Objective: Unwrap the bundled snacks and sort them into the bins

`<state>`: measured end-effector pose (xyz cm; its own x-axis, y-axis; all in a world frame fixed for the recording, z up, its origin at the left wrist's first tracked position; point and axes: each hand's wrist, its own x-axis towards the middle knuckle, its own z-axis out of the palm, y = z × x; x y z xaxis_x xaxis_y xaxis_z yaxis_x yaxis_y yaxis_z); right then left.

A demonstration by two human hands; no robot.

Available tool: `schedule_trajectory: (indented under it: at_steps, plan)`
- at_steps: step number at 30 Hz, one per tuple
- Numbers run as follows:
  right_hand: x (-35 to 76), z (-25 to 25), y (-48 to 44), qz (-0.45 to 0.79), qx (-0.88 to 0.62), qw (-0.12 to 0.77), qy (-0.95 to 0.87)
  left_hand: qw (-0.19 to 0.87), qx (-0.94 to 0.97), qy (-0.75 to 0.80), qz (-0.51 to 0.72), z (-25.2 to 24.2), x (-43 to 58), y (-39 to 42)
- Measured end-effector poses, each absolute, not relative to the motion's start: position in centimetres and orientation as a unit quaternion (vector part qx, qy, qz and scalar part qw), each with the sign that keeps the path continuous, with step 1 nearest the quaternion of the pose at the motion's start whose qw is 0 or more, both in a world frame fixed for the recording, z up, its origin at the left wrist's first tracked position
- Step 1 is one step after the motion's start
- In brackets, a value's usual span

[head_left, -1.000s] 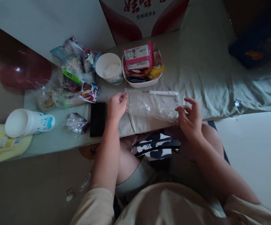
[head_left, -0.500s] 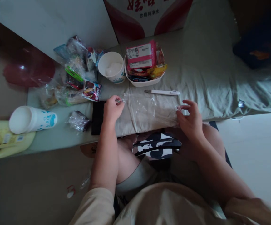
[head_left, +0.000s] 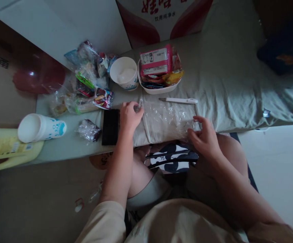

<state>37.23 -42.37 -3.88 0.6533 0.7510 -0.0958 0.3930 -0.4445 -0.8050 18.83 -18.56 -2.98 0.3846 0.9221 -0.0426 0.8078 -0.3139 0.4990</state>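
A sheet of clear plastic film (head_left: 170, 114), thin and crinkled, lies spread over the cloth between my two hands. Curled fingers of my left hand (head_left: 130, 116) hold its left end, beside a black phone-like slab (head_left: 110, 127). At the right end, my right hand (head_left: 204, 136) has its thumb and forefinger around a bunched part of the film. Just beyond the film lies a white utility knife (head_left: 179, 100), touched by neither hand.
Behind stand a paper cup (head_left: 124, 72) with something white inside and a white tub (head_left: 159, 90) of packaged snacks. Several wrapped snacks (head_left: 88, 79) pile up at left, near stacked paper cups (head_left: 42, 128) and a yellow jug (head_left: 12, 148). A carton (head_left: 165, 20) stands at the back.
The film has become more crumpled at its right end, where my right thumb and fingers have closed in. My left hand's fingers have curled further over the left end. The view has shifted slightly.
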Motion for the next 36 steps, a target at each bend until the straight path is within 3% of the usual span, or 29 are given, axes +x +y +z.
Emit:
schedule_trajectory:
  at_steps: [7,12,16,21,24,26,32,36]
  plan:
    - [37.0,-3.6,-43.1,0.215,-0.827,0.341,-0.392,0.279,0.798,0.515,0.144,-3.1,18.7,-17.7]
    - [36.9,-2.5,-45.2,0.098,-0.864,0.284,-0.404,0.5,0.707,0.471,0.167,-2.2,18.6,-18.1]
    - [37.0,-0.6,-46.0,0.071,-0.892,0.257,-0.366,0.678,0.625,0.37,0.111,-0.8,18.2,-18.7]
    - [37.4,1.8,-42.5,0.152,-0.781,0.311,-0.52,0.759,0.585,0.283,0.033,0.8,17.6,-18.9]
    - [38.1,2.8,-38.2,0.137,-0.711,0.315,-0.613,0.773,0.571,0.276,0.001,1.4,17.3,-18.9]
    - [38.5,2.8,-35.2,0.194,-0.673,0.291,-0.652,0.764,0.58,0.283,-0.006,1.6,17.2,-18.9]
    - [38.1,0.5,-30.8,0.525,-0.506,0.145,-0.669,0.75,0.596,0.286,0.021,2.1,16.6,-18.7]
    - [37.9,-0.4,-31.4,0.545,-0.497,0.184,-0.65,0.777,0.569,0.269,-0.004,2.1,16.6,-18.4]
